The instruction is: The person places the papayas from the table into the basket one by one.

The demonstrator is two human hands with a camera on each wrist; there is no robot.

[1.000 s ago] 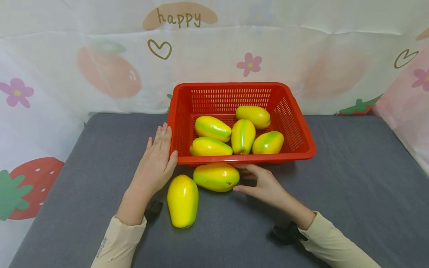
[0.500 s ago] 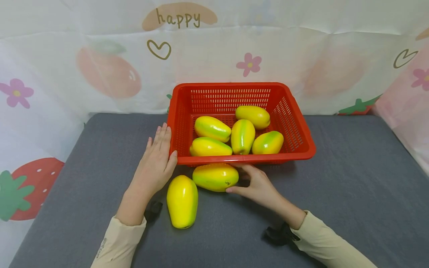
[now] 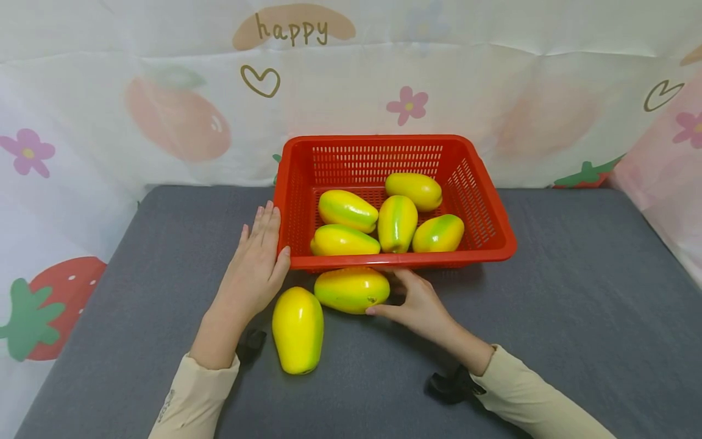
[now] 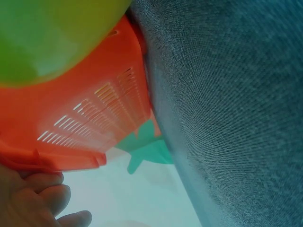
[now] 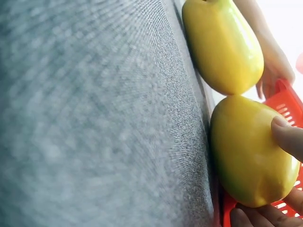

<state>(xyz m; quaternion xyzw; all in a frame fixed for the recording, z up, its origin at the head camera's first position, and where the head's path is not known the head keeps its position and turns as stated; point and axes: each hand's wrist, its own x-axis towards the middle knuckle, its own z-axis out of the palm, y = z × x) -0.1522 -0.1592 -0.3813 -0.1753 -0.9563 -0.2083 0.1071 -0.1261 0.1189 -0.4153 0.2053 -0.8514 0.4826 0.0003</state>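
A red plastic basket [image 3: 403, 261] stands at the back of the table, with several yellow-green papayas [image 3: 347, 210] inside. My left hand [image 3: 249, 268] rests flat along the basket's left side, fingers straight. Just in front of the basket lies a papaya [image 3: 348, 291] on its side. My right hand [image 3: 419, 305] grips that fruit's right end, thumb [image 5: 288, 135] on the near side and fingers behind, partly hidden. Another papaya [image 3: 298, 331] lies closer to me, pointing forward, and touches or nearly touches the gripped one at its left end.
Grey cloth covers the table [image 3: 576, 292]. A white printed curtain [image 3: 351, 85] hangs right behind the basket and along both sides. Black straps [image 3: 452, 385] sit at the wrists, near the cream sleeves.
My right hand has shifted slightly left, and its thumb has come onto the front of the papaya before the basket. The left hand and basket stay in place.
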